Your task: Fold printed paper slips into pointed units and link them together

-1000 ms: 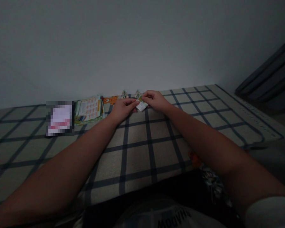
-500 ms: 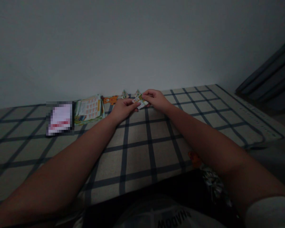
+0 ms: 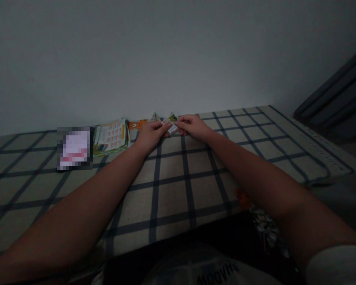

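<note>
A small folded piece of printed paper (image 3: 172,126), white with green and red print, is held between my two hands above the far part of the table. My left hand (image 3: 151,134) pinches its left side, thumb on top. On the right side my right hand (image 3: 192,126) grips it between thumb and fingers. Just behind the paper, close to the wall, stands a pointed folded paper piece (image 3: 155,115), partly covered by my left hand. The undersides of my fingers are hidden.
A stack of printed sheets (image 3: 111,136) lies left of my hands, beside a blurred-out device (image 3: 74,148) with a lit screen. The checked tablecloth (image 3: 172,198) carries an orange bear print (image 3: 138,124). More folded paper pieces (image 3: 268,229) sit by my right forearm at the near edge. A wall rises behind.
The paper has turned and shifted slightly left in my hands. My left hand has drawn a little to the left, and my right fingers have slid lower on the paper.
</note>
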Motion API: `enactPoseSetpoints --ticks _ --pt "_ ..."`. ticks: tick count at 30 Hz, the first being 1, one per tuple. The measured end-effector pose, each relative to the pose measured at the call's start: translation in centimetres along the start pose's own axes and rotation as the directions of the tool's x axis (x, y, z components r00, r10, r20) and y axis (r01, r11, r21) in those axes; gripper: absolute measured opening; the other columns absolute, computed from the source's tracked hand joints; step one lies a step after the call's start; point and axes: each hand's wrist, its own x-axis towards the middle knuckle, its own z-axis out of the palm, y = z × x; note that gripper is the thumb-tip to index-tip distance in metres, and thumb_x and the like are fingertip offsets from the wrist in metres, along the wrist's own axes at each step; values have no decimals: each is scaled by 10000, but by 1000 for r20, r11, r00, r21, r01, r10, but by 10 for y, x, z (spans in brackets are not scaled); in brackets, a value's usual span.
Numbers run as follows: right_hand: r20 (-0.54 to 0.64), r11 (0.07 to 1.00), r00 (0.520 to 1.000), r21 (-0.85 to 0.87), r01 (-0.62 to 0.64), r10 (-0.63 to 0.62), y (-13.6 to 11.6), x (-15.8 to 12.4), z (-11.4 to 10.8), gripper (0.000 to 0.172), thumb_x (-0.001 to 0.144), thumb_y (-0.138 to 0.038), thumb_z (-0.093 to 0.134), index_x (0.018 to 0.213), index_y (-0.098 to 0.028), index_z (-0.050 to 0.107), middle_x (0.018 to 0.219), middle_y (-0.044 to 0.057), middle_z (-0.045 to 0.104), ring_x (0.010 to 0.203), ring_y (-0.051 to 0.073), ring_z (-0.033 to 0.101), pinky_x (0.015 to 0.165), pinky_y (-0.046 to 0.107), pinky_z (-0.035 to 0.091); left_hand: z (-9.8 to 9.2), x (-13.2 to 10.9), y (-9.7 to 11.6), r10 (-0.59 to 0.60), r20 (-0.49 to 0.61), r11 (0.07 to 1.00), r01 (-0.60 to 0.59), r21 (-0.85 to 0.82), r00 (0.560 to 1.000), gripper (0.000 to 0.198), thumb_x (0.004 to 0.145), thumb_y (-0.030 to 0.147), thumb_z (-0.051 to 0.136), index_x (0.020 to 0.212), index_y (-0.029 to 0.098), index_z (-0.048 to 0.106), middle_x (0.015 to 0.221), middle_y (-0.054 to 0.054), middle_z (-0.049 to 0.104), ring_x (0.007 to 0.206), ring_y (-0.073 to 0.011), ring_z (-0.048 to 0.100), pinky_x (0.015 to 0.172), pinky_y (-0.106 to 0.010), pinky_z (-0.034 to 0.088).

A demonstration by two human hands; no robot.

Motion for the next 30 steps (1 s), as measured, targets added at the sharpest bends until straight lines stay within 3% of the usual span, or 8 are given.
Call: enactPoseSetpoints --ticks 6,11,19,25,30 --pt "-22 997 999 -72 32 -34 -2 0 -1 192 958 -189 677 770 -159 648 657 -20 613 574 97 545 580 222 453 1 3 -6 -23 18 999 24 -38 1000 439 802 588 804 660 183 706 585 -15 616 519 -119 453 503 -278 286" --pt "-50 992 998 -121 30 -37 -4 -2 -2 210 950 -230 689 757 -157 651 654 -14 617 581 103 545 598 234 453 0 5 -12 -45 73 996 39 74 996 436 803 593 791 657 188 718 591 -32 642 514 -123 461 497 -273 293" --pt "-60 998 997 -27 -52 50 -1 1 -2 246 928 -209 707 701 -165 623 618 -4 624 569 101 554 564 206 464 0 3 -7 -42 94 996 34 78 995 416 785 586 802 691 187 734 592 -24 648 510 -122 480 492 -262 314" --pt "-75 993 995 -106 53 -61 1 -1 -4 205 945 -303 708 808 -150 704 590 -25 578 560 104 531 563 217 442 2 3 -5 -34 65 995 40 -94 997 472 857 642 747 735 187 722 605 -17 647 508 -110 521 490 -237 381" --pt "-29 973 993 -203 108 -116 10 1 -6 240 937 -339 706 967 -120 800 677 7 651 600 119 550 582 240 429 5 5 -1 -35 -20 971 29 -239 999 429 835 580 801 1008 188 778 721 -22 733 552 -114 590 561 -235 504"
